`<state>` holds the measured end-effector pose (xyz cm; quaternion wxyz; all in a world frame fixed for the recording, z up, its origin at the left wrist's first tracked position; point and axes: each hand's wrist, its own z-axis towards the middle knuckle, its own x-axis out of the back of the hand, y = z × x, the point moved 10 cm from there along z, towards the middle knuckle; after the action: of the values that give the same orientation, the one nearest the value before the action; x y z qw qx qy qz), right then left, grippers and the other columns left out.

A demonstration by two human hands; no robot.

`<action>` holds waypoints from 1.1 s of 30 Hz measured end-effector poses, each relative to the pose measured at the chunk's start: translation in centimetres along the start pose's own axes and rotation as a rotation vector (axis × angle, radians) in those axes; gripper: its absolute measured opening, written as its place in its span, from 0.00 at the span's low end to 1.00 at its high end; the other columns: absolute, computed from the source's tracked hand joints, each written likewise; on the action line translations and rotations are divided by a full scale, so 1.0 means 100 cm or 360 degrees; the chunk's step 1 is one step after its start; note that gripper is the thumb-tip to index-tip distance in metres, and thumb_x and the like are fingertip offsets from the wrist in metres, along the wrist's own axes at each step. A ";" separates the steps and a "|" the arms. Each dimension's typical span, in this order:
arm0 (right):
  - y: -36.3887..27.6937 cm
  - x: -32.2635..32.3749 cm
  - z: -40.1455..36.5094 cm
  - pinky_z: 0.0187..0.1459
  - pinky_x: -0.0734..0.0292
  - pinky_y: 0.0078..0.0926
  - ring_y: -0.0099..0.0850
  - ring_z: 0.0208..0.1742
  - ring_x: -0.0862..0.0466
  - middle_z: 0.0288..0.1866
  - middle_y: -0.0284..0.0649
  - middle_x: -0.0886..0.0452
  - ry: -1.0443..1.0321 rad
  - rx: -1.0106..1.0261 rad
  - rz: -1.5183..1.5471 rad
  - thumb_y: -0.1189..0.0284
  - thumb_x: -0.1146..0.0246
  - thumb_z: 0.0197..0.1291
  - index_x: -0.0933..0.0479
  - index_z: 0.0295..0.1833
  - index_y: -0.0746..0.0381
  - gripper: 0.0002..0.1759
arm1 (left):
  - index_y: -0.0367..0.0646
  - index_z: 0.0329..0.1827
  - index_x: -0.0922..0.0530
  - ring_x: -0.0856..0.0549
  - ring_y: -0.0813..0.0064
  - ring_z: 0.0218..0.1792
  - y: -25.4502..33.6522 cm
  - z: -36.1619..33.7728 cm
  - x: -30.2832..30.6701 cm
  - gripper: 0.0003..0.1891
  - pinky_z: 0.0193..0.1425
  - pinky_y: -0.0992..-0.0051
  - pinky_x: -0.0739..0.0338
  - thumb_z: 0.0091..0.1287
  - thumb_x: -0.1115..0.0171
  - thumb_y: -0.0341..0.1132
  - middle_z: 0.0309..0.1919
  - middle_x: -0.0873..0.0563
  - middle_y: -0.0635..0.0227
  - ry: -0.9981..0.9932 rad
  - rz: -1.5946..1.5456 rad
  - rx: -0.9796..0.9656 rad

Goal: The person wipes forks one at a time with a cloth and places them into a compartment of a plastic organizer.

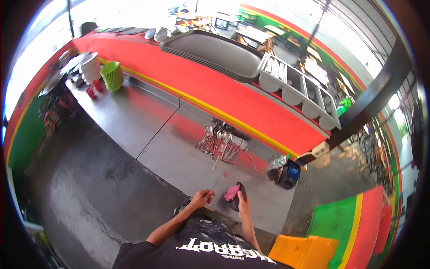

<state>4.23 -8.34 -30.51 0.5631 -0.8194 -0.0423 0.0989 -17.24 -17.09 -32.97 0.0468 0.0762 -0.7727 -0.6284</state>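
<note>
My left hand [202, 198] is closed above the near edge of the steel counter. A thin, pale, blurred streak runs up and right from its fingers, and what it is I cannot make out. My right hand [243, 205] is wrapped round the outer side of a small black bowl-like thing [235, 205], tilted toward the left. A crumpled pink cloth [231, 193] shows at its opening. Ahead of both hands lies a spread pile of spoons and forks [222, 142] on the steel counter [165, 152].
Green bowls [112, 77], white plates [88, 67] and red cups [90, 92] stand at the counter's far left. Grey trays [215, 54] and a divided cutlery holder [298, 87] rest on the red ledge. A dark container [286, 175] is at right; an orange chair [304, 251] stands nearby.
</note>
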 end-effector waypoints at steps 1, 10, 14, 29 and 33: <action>-0.013 0.010 -0.005 0.51 0.26 0.25 0.23 0.47 0.21 0.49 0.34 0.18 -0.0014 0.0066 0.0116 0.61 0.36 0.69 0.23 0.60 0.67 0.23 | 0.36 0.44 0.17 0.20 0.81 0.24 -0.004 -0.005 -0.003 0.16 0.32 0.76 0.24 0.79 0.48 0.39 0.21 0.19 0.70 0.0079 -0.0071 0.0030; -0.056 -0.008 -0.083 0.58 0.27 0.35 0.40 0.55 0.21 0.51 0.44 0.21 -0.0614 0.0950 -0.0897 0.69 0.33 0.60 0.20 0.55 0.64 0.18 | 0.36 0.46 0.19 0.17 0.77 0.30 -0.006 -0.066 -0.107 0.10 0.38 0.73 0.21 0.76 0.47 0.33 0.24 0.17 0.68 0.0045 0.0440 -0.0048; -0.045 0.003 -0.103 0.59 0.26 0.38 0.45 0.55 0.20 0.50 0.45 0.20 -0.0585 0.1165 -0.0963 0.73 0.31 0.56 0.17 0.54 0.63 0.19 | 0.38 0.43 0.18 0.14 0.63 0.26 -0.003 -0.097 -0.125 0.12 0.34 0.67 0.22 0.74 0.44 0.37 0.23 0.16 0.62 0.0057 0.0439 -0.0123; -0.024 0.310 -0.062 0.54 0.24 0.34 0.41 0.50 0.17 0.47 0.49 0.16 0.1043 0.0541 -0.0757 0.69 0.35 0.61 0.20 0.55 0.71 0.21 | 0.39 0.49 0.18 0.21 0.82 0.30 0.039 -0.101 -0.249 0.19 0.39 0.77 0.26 0.81 0.51 0.45 0.25 0.19 0.74 -0.0948 0.0142 -0.0005; -0.018 0.353 -0.094 0.57 0.25 0.30 0.37 0.54 0.18 0.54 0.48 0.16 0.1363 0.0417 -0.0266 0.66 0.34 0.61 0.23 0.60 0.73 0.26 | 0.39 0.50 0.19 0.22 0.85 0.34 0.057 -0.085 -0.228 0.18 0.41 0.79 0.27 0.81 0.51 0.44 0.27 0.20 0.75 -0.0827 0.0130 -0.0019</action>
<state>40.74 -9.87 -29.60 0.6347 -0.7021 0.1413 -0.2902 6.29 -20.12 -25.10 -0.1276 -0.1192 -0.7576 -0.6290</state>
